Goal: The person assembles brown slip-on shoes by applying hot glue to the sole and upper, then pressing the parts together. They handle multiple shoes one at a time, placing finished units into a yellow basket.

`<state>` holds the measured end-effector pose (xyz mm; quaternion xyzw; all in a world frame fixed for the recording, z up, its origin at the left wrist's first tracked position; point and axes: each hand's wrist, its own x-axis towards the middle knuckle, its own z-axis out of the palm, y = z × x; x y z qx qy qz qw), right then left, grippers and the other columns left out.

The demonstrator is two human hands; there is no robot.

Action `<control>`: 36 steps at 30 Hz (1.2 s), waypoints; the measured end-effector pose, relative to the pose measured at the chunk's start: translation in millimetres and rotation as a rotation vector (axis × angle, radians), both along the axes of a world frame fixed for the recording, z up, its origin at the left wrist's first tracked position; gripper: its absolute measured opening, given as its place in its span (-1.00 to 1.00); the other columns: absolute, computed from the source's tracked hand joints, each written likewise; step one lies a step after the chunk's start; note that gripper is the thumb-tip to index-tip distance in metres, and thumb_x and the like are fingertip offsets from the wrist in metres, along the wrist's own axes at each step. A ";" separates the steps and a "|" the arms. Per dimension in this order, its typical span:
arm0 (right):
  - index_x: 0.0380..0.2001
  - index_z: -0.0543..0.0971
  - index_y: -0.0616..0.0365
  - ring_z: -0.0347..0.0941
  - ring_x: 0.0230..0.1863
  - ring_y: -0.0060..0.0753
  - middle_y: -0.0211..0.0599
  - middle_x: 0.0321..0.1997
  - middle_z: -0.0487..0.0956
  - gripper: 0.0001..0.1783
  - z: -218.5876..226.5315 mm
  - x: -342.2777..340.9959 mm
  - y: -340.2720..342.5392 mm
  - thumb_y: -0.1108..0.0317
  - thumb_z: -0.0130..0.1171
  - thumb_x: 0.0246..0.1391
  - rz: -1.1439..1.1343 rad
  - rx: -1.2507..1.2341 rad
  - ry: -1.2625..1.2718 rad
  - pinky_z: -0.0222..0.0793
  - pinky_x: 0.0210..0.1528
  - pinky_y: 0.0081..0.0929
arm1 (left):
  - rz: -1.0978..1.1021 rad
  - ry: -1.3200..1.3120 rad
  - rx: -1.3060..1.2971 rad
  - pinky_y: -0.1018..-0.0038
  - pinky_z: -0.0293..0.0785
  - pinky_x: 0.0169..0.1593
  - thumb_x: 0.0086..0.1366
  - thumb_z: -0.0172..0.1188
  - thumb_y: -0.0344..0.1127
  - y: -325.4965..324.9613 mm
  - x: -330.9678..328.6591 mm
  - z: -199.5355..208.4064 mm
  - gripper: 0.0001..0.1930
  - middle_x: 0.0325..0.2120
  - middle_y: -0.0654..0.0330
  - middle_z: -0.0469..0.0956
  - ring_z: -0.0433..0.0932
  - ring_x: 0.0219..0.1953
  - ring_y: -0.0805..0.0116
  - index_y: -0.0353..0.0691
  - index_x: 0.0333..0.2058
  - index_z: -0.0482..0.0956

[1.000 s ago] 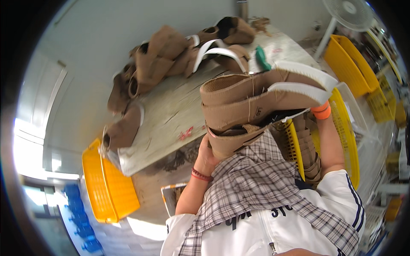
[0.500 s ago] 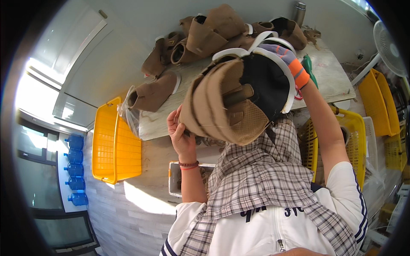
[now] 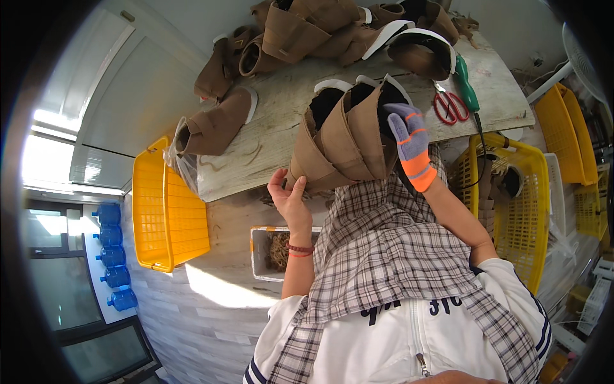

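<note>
A nested stack of brown shoe uppers [image 3: 348,144] with black lining and white edges is held over the table's near edge. My bare left hand [image 3: 291,200] pinches its lower left corner, thumb on the outside and fingers partly behind. On the other side my right hand [image 3: 409,141], in a grey and orange glove, grips the stack's right edge near the black lining. Red-handled scissors [image 3: 450,107] and a green-handled tool [image 3: 466,84] with a black cord lie just beyond the right hand. Another upper with a white rim [image 3: 419,59] rests behind the stack.
More brown uppers [image 3: 300,32] are heaped along the back of the worn table [image 3: 236,169]. Yellow baskets stand left [image 3: 169,211] and right [image 3: 524,224], the right one holding brown pieces. A white box [image 3: 259,253] of brown scraps sits on the floor below.
The stack has turned from showing its black inside to showing its brown outside, and it sits lower. My right hand has come nearer with it, uncovering the scissors and the rimmed upper behind.
</note>
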<state>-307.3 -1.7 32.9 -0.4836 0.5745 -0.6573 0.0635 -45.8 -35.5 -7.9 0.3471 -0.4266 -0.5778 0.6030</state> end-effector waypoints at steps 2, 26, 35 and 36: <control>-0.15 0.53 0.24 0.46 -0.19 -0.51 -0.34 -0.20 0.59 -0.65 14.1 10.5 7.3 0.28 0.29 0.05 0.352 0.242 -0.415 0.36 -0.11 -0.55 | -0.118 0.098 0.185 0.40 0.29 0.17 0.21 0.20 -0.51 -2.0 5.2 -4.8 -0.54 0.02 0.11 0.43 0.43 0.05 0.28 -0.39 0.07 0.31; -0.20 0.62 0.18 0.48 -0.24 -0.56 -0.32 -0.23 0.61 -0.72 -29.9 -96.9 -9.0 0.25 0.28 0.05 -0.080 0.165 -0.285 0.39 -0.19 -0.59 | -0.300 0.158 0.074 0.48 0.36 0.06 0.21 0.28 -0.37 11.1 -59.8 24.6 -0.61 -0.08 0.18 0.55 0.50 -0.07 0.42 -0.38 -0.01 0.49; 0.14 0.37 0.07 0.39 0.08 0.05 -0.05 0.03 0.50 -0.31 -52.9 -237.3 -2.1 -0.08 0.16 0.02 -0.859 0.768 0.406 0.32 0.11 -0.16 | -0.219 0.230 0.277 0.42 0.37 0.10 0.16 0.30 -0.43 9.3 -71.8 22.7 -0.54 -0.05 0.16 0.54 0.49 -0.01 0.36 -0.38 0.03 0.44; 0.16 0.35 0.06 0.40 0.07 0.06 -0.04 0.03 0.50 -0.29 -51.0 -244.7 -6.2 -0.09 0.16 0.01 -0.828 0.831 0.406 0.32 0.10 -0.15 | -0.260 0.246 0.250 0.41 0.37 0.10 0.16 0.29 -0.43 9.6 -70.8 24.3 -0.53 -0.04 0.16 0.53 0.48 0.00 0.35 -0.37 0.05 0.42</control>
